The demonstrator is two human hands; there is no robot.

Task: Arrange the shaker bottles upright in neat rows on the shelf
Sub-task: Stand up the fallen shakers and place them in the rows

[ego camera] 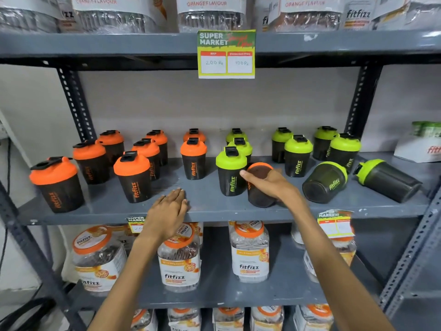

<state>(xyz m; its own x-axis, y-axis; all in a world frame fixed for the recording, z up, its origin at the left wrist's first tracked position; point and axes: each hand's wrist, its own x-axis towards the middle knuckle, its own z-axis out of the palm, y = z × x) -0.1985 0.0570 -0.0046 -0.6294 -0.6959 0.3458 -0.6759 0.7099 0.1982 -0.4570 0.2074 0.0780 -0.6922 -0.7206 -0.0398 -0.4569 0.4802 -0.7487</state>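
Note:
Black shaker bottles stand on the grey middle shelf [205, 211]: several with orange lids [132, 180] on the left, several with green lids [231, 174] on the right. Two green-lidded bottles lie on their sides at the right, one [324, 181] with its base toward me, the other [386, 179] farther right. My right hand [269, 181] grips a dark shaker bottle [259, 195] beside the front green one; an orange rim shows at its top and its lid end is hidden. My left hand [170, 207] rests flat on the shelf's front edge, fingers together, holding nothing.
Price tags hang from the shelf edges [226, 53]. Large fitfizz jars [249, 252] fill the shelf below, and more jars stand above. A slotted upright post [410, 254] runs down the right side. A white fitfizz box [422, 144] sits at the far right.

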